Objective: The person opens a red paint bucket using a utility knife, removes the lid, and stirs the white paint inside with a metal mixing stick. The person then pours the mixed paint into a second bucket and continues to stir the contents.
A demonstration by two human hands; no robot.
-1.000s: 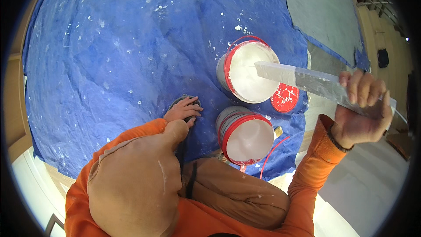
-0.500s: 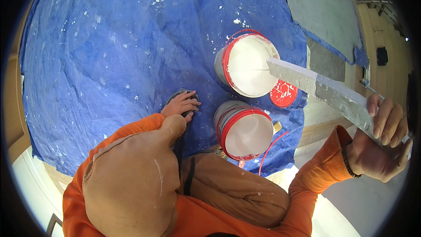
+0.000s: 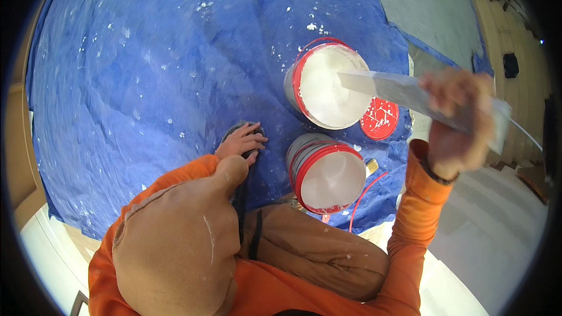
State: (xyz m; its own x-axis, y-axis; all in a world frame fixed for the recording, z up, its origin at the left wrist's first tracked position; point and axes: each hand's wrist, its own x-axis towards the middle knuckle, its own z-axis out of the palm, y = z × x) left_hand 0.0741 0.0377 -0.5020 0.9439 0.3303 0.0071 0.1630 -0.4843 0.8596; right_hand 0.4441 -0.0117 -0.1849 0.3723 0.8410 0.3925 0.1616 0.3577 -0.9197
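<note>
My right hand (image 3: 459,123), blurred by motion, is closed around a long, narrow grey metal tool (image 3: 398,89) with flat sides. The tool's tip reaches over the mouth of a white bucket (image 3: 333,86) with a red rim, filled with a creamy white compound. Whether the tip touches the compound, I cannot tell. My left hand (image 3: 241,141) lies flat with fingers stretched over a dark rounded thing (image 3: 233,130), possibly the toe of my shoe, beside my bent knee. Nothing shows in its grip.
A second red-rimmed bucket (image 3: 331,180) tilts nearer to me, pale inside. By the buckets lie a red lid (image 3: 379,118) spattered white, a brush (image 3: 372,167) and a thin red handle (image 3: 363,199). A blue tarp (image 3: 146,82) with white spots covers the floor.
My right hand has moved left and upward, pushing the metal tool's tip farther over the far bucket. The left hand and both buckets have hardly shifted.
</note>
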